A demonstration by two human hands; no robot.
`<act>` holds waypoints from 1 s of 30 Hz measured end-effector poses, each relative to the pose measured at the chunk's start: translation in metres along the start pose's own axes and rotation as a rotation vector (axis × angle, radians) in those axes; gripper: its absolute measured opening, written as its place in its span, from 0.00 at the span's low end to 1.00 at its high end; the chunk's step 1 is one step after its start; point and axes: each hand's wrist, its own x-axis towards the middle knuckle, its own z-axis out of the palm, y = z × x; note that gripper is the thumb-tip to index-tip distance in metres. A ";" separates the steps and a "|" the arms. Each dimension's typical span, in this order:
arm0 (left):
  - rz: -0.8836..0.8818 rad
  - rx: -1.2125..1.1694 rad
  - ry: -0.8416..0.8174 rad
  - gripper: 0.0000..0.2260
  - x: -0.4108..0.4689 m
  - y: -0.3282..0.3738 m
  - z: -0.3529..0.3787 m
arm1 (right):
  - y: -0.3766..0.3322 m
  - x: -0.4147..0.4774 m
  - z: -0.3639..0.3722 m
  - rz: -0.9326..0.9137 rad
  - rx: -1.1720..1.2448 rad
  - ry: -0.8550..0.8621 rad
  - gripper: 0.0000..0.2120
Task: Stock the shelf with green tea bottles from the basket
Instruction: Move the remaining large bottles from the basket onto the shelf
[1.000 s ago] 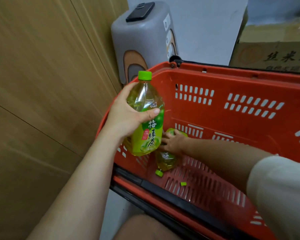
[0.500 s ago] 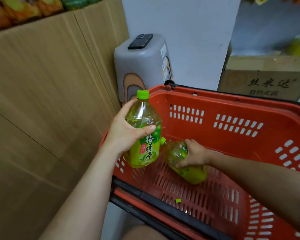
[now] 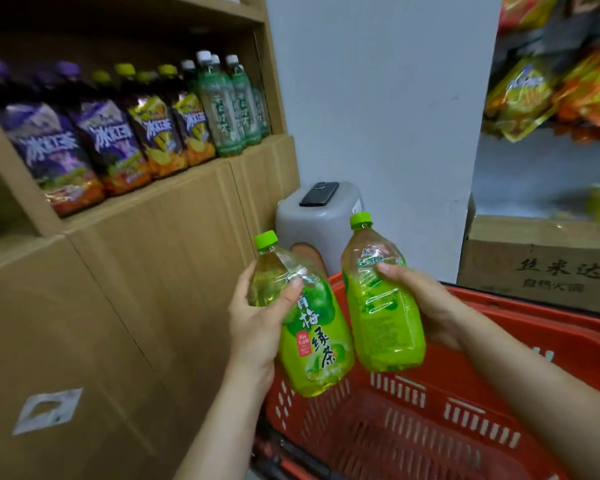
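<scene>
My left hand and right hand each clench a green tea bottle above the basket; shelving both together, one bottle could knock its crowded neighbours.

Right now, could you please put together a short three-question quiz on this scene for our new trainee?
1. True or false: both green tea bottles are held above the red basket, not lying in it.
2. Which hand's bottle shows its printed label to the camera? A) left hand B) right hand
3. Fill in: on the grey stool behind the basket lies a black ____.

Key
1. True: the left bottle and the right bottle are both lifted, each gripped in one hand.
2. A
3. Phone
</scene>
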 end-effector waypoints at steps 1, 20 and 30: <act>0.027 0.009 -0.001 0.33 0.000 0.012 -0.003 | -0.011 -0.003 0.011 -0.027 0.019 -0.011 0.20; 0.611 0.445 0.490 0.32 -0.054 0.270 -0.187 | -0.095 -0.001 0.301 -0.496 0.134 -0.325 0.33; 0.548 0.539 0.655 0.38 -0.035 0.308 -0.305 | -0.111 -0.005 0.404 -0.643 -0.045 -0.321 0.41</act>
